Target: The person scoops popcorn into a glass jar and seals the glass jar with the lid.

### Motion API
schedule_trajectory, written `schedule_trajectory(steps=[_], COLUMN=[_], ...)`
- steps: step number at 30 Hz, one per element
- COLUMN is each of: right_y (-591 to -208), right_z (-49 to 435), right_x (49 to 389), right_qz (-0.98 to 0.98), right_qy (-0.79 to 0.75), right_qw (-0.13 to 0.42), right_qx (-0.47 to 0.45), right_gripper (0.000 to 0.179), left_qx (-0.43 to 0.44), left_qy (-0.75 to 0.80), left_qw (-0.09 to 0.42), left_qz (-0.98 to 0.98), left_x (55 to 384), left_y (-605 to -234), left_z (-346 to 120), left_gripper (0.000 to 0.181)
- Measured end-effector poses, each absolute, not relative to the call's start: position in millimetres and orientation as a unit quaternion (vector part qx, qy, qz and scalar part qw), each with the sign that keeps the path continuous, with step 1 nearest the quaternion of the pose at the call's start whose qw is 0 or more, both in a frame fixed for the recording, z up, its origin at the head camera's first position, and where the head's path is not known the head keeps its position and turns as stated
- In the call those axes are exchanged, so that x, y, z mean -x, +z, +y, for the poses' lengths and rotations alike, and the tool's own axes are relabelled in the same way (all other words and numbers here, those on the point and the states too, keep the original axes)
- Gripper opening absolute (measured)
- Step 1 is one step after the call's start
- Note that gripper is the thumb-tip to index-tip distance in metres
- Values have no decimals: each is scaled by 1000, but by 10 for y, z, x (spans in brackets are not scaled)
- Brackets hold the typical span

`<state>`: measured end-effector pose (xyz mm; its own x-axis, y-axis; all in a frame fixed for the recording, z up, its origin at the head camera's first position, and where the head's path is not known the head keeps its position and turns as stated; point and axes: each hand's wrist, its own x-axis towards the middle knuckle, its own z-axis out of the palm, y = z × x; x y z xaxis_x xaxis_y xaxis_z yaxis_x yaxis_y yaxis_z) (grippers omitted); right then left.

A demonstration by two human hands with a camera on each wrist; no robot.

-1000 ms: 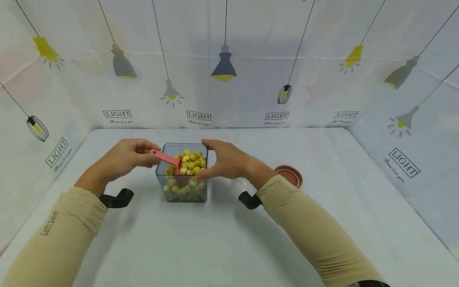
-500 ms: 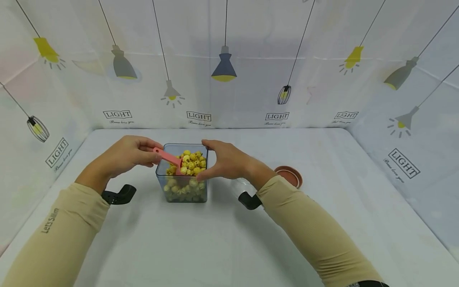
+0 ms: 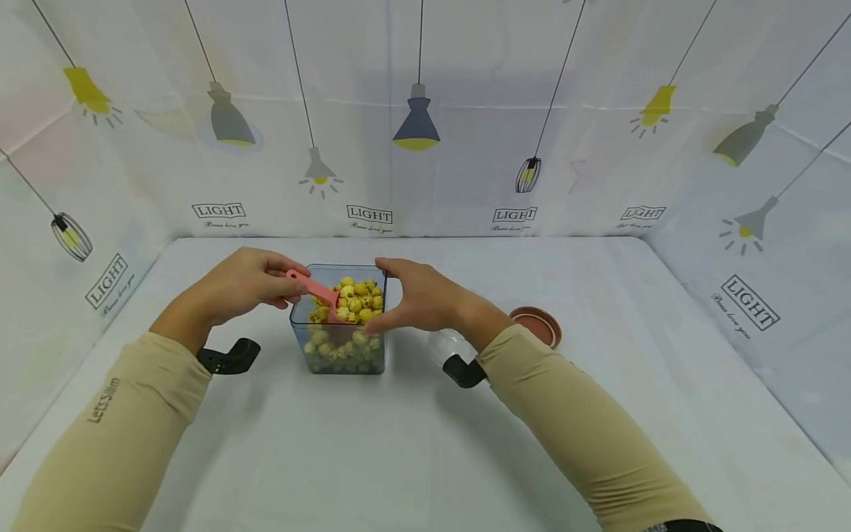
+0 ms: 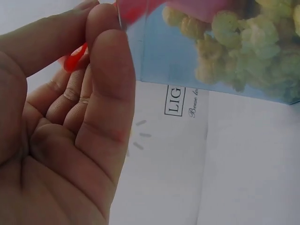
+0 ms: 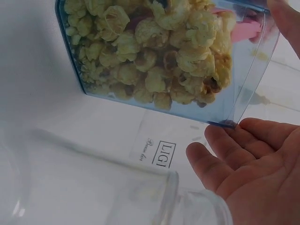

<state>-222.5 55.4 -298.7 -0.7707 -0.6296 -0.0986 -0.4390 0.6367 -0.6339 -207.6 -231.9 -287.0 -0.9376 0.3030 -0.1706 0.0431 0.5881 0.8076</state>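
A clear bluish square container (image 3: pixel 299 340) stands on the white table, holding yellow popcorn (image 3: pixel 359 299). My left hand (image 3: pixel 242 284) pinches the handle of a pink scoop (image 3: pixel 322 291), whose bowl is down in the popcorn. In the left wrist view, thumb and index finger (image 4: pixel 110 56) close over that handle near the container's corner. Across the container's right side spreads my right hand (image 3: pixel 425 295), thumb at the front corner and fingers at the back one, holding it. In the right wrist view the fingertips (image 5: pixel 220 136) touch the rim's corner.
Under my right wrist a clear plastic jar (image 5: pixel 117 187) lies partly hidden. A round reddish-brown lid (image 3: pixel 535 326) rests on the table to the right, behind the sleeve. Printed cloth walls (image 3: pixel 459 177) with lamp pictures border the table (image 3: pixel 372 458).
My left hand has moved a little right and away from me, shifting the scoop's handle over the container's rim. The right hand and container have stayed in place.
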Motion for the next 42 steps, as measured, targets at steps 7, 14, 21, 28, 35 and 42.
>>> schedule_trajectory(steps=[7,14,21,28,35,42], right_y=[-2998,-3006,-3019,-3026,-3019,-3025], right_z=[553,549,546,546,547,550], right_x=[2233,2227,2236,2236,2235,2243], right_qz=[891,890,891,891,891,890], right_qy=[-305,-312,-310,-312,-311,-311], right_qw=[155,157,154,153,155,155], right_qx=[299,293,293,293,293,294], right_gripper=[107,107,107,107,108,107], left_qx=[-90,-85,-62,-59,-64,-66], left_qy=[472,481,508,558,569,572], left_qw=[148,147,144,147,144,143], left_qz=[864,860,847,815,807,805], left_x=[2088,2102,2081,2075,2057,2031], left_y=[-2913,-2958,-2986,-3044,-3048,-3049], left_z=[-2359,-2400,-2441,-2470,-2513,-2553], left_gripper=[44,44,42,41,41,44])
